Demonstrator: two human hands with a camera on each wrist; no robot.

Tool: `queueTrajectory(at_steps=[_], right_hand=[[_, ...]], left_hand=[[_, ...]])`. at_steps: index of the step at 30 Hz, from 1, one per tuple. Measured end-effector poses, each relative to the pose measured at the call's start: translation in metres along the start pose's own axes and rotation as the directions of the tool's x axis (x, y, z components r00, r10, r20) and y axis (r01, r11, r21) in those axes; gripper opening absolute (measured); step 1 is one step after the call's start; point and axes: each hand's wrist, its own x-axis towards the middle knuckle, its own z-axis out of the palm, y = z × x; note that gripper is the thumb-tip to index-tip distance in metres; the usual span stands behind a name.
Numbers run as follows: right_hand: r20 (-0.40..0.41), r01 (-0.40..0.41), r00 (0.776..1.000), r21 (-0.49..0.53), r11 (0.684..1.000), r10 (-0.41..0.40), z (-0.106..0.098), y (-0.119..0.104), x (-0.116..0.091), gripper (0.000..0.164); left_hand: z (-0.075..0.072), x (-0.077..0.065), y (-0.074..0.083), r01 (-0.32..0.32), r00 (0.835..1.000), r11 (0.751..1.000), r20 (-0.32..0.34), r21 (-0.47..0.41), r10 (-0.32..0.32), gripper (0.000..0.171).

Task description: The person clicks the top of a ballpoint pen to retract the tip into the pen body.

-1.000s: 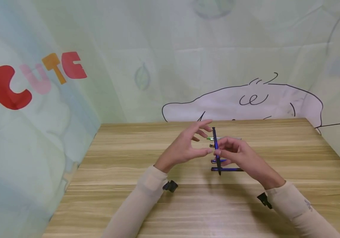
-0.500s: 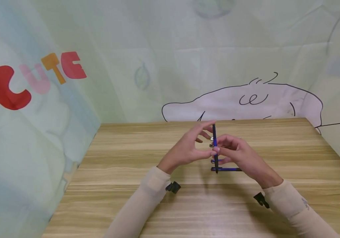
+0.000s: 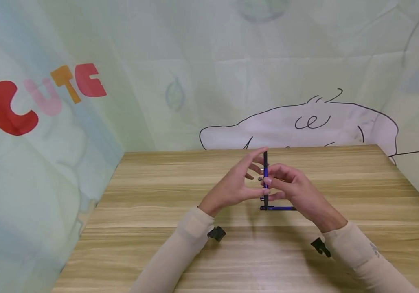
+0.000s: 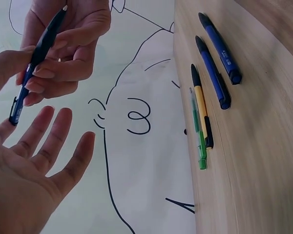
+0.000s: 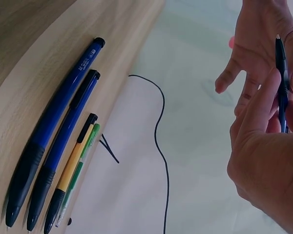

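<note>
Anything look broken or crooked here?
No, nothing stands out: two blue-and-black pens, a yellow-and-black pen and a clear green pen lie side by side on the wood-grain table. The right hand holds another blue-and-black pen; no damage shows.

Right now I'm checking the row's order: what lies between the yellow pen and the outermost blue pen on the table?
A second blue pen lies there; both wrist views show it.

Tabletop (image 3: 136, 195) free leftward; pens (image 4: 213, 73) midway; backdrop (image 3: 165, 81) blocks rear.
</note>
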Motion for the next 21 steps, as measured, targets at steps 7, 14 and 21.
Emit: queueTrajectory(at_steps=[7, 14, 21], right_hand=[[-0.008, 0.002, 1.000, 0.032, 0.999, -0.002, 0.0010, 0.0001, 0.0003, 0.018], [-0.014, 0.001, 1.000, 0.039, 0.999, -0.001, 0.0017, -0.0005, 0.0016, 0.021], [-0.007, 0.011, 1.000, 0.040, 0.999, -0.011, 0.0019, -0.0002, 0.0018, 0.018]], left_hand=[[0.0015, 0.0009, 0.0000, -0.003, 1.000, 1.000, -0.004, 0.001, 0.003, 0.100], [0.0016, 0.0001, 0.0005, 0.005, 1.000, 1.000, -0.008, 0.009, -0.004, 0.100], [0.0015, -0.0004, 0.0012, 0.004, 1.000, 1.000, -0.009, 0.012, -0.004, 0.100]])
